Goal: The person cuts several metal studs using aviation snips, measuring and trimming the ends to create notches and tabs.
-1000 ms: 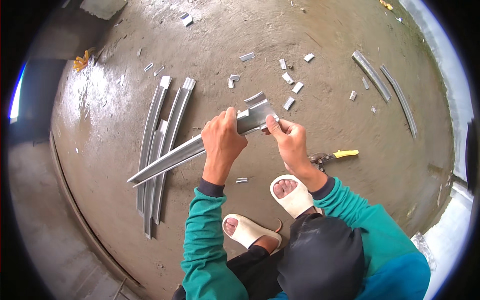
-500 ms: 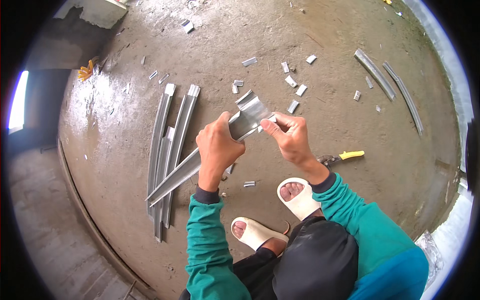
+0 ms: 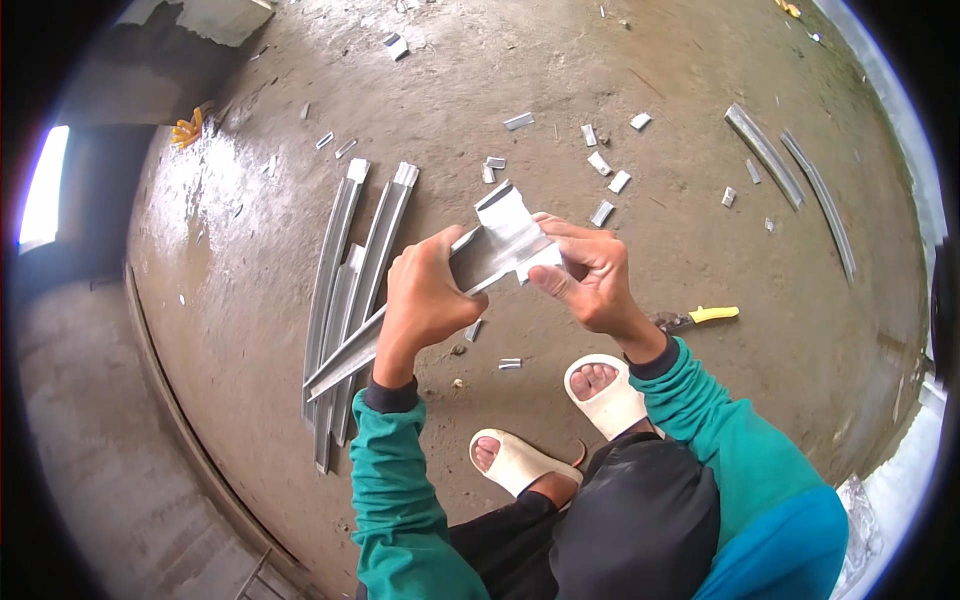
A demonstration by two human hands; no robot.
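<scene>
A silvery metal channel (image 3: 492, 255) runs slantwise between my hands, its near-left end across other channels on the floor. My left hand (image 3: 425, 300) is wrapped around it, a short way below its upper end. That end is cut into flaps, one standing up and a smaller one bent toward the right. My right hand (image 3: 590, 272) pinches the end at the right, thumb by the small flap and fingers behind. To the left lie several long metal channels (image 3: 385, 235), side by side on the floor.
Snips with a yellow handle (image 3: 712, 314) lie right of my feet in cream slides (image 3: 605, 398). Several small metal offcuts (image 3: 598, 163) are scattered ahead. Two curved-looking strips (image 3: 765, 155) lie at the far right. A yellow-orange object (image 3: 188, 128) sits far left on the wet concrete floor.
My right hand has turned and its fingers have spread more along the channel's end. The small flap now shows more plainly. My left hand has shifted slightly; the whole view has moved a little.
</scene>
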